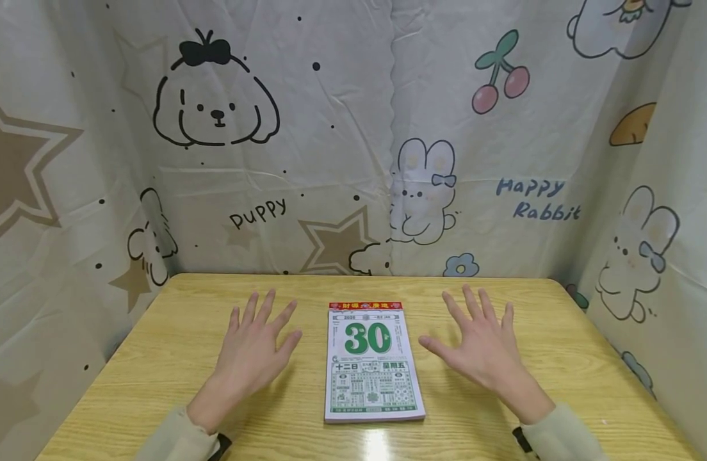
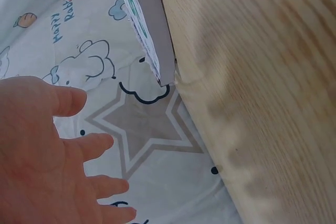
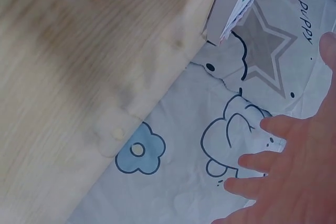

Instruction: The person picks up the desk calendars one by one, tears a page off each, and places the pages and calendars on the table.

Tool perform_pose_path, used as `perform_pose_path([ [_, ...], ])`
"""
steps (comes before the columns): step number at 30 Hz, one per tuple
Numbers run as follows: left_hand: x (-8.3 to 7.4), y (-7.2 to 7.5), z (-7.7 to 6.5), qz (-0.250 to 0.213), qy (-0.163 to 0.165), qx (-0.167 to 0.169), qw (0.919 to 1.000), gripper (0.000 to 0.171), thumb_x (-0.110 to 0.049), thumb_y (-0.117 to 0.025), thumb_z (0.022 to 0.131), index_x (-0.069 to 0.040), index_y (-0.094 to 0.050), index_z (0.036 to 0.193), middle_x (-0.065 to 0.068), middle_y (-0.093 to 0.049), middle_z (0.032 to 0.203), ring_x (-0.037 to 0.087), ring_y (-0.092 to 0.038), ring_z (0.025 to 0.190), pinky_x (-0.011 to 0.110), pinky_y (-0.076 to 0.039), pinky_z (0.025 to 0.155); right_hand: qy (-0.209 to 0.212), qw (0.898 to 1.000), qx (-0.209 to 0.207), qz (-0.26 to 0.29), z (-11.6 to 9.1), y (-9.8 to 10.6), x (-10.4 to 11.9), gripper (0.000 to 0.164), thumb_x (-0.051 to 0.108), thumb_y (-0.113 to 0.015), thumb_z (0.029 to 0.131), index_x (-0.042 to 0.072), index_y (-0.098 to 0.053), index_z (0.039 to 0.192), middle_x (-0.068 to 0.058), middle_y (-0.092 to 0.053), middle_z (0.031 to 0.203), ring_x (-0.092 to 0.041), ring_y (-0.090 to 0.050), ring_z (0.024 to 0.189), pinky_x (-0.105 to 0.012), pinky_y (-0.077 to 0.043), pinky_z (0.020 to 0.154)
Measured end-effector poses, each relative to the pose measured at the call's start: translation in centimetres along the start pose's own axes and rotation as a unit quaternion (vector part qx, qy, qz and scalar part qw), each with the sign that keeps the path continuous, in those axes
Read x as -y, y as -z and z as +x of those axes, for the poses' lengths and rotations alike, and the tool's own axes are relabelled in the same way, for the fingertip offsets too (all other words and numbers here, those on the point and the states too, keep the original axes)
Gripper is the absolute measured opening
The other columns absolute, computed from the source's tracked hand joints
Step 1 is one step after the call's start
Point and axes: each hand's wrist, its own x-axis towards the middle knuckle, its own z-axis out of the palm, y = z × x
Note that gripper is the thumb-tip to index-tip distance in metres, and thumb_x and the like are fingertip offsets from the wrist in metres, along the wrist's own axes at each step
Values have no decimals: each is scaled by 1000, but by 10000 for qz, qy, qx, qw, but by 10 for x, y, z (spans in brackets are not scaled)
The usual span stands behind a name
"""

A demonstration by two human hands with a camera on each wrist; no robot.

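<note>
Calendar (image 1: 372, 368) on the counter (image 1: 301, 410), between the left grip (image 1: 258, 349) and the right grip (image 1: 483, 349)

To the calendar's left and right, each grip is over the counter, apart from the calendar. Nearer the viewer than the calendar are the left sleeve (image 1: 177, 438), off to its left, and the right sleeve (image 1: 567, 438), off to its right. Cloth (image 1: 330, 128) hangs behind the calendar and beyond both counter sides.

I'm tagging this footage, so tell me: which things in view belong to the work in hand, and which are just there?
Likely part of the work:
calendar, lying between the hands, touched by neither
left hand
right hand

Just there:
wooden table, under the calendar
printed cloth, behind the table
dark wristbands
</note>
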Motion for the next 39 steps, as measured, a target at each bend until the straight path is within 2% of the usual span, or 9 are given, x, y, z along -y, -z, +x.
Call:
perform_pose_path([
  [8,-3,-1,-5,-32,-29,-35,10000,58,-49,-53,107,-18,-54,156,24,-32,167,52,-21,153,77,-17,120,45,10000,18,52,-9,-2,9,106,89,-50,87,15,-42,163,-25,-25,169,-53,-18,154,-84,0,116],
  [14,-4,-3,-8,-9,-2,33,10000,58,-50,-53,108,-19,-54,157,22,-30,168,51,-22,153,77,-17,120,77,9999,-5,126,-16,-4,14,102,83,-58,88,16,-41,164,-23,-24,170,-51,-18,154,-82,-3,118],
  [20,-6,-5,-9,10,4,40,10000,58,-48,-56,107,-20,-54,157,23,-33,167,51,-29,151,76,-21,120,162,9997,-13,198,-22,-3,21,104,87,-53,87,17,-42,163,-22,-28,169,-50,-23,154,-83,-9,117],
  [25,-9,-5,-12,-86,53,152,9998,59,-49,-55,107,-20,-52,158,23,-32,167,51,-28,151,76,-21,120,259,9988,66,413,-27,-4,29,104,87,-55,86,18,-44,163,-22,-31,168,-49,-25,153,-82,-12,117],
  [30,-13,-6,-13,-93,54,211,9997,60,-47,-60,105,-19,-52,158,24,-33,166,52,-30,150,76,-23,119,347,9979,143,531,-31,-6,37,104,87,-58,85,20,-45,162,-20,-33,167,-48,-31,151,-81,-25,115],
  [34,-16,-6,-14,-93,-25,217,9997,62,-45,-64,103,-17,-52,158,26,-35,164,53,-33,148,76,-26,117,348,9971,313,592,-35,-8,42,105,87,-60,83,21,-44,163,-19,-34,167,-48,-37,148,-79,-38,108],
  [39,-19,-7,-14,-293,-31,332,9990,65,-38,-71,101,-15,-50,158,30,-45,156,53,-47,138,71,-38,114,269,9957,598,656,-37,-12,50,106,85,-66,80,22,-44,163,-18,-39,164,-46,-44,143,-76,-45,103],
])
